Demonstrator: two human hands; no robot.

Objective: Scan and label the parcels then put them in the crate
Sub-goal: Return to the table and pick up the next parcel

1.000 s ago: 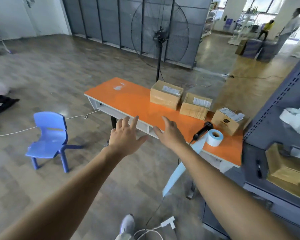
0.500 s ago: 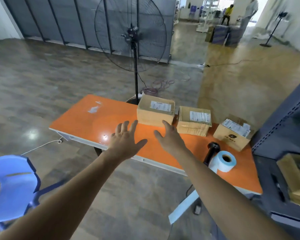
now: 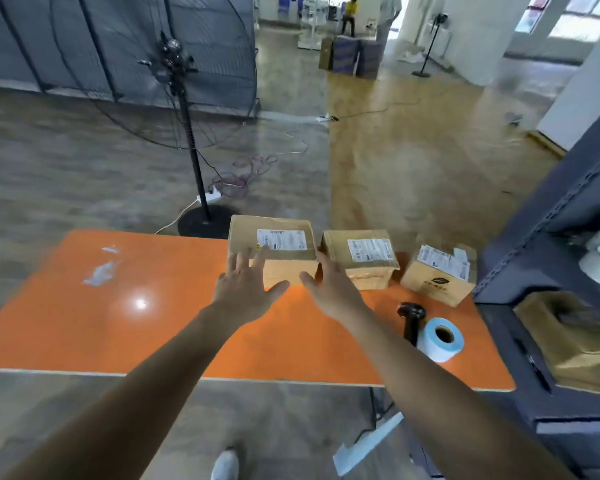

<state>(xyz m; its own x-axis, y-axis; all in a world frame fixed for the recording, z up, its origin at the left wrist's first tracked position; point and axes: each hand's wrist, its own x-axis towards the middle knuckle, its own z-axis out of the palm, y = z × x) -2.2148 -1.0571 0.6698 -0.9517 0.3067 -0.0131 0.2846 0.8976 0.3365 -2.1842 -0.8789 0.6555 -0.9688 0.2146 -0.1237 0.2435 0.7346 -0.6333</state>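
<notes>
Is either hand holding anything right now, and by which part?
Nothing is held. The left hand and right hand are both open, fingers spread, at the near corners of the leftmost box; no grip yet.

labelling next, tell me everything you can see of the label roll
The label roll is pale blue and white, paper-like, wound round a brownish core. It lies on its curved side on the orange table, near the right front corner, beside the black scanner. A pale strip, likely its loose end, hangs below the table edge. Nothing grips it.
</notes>
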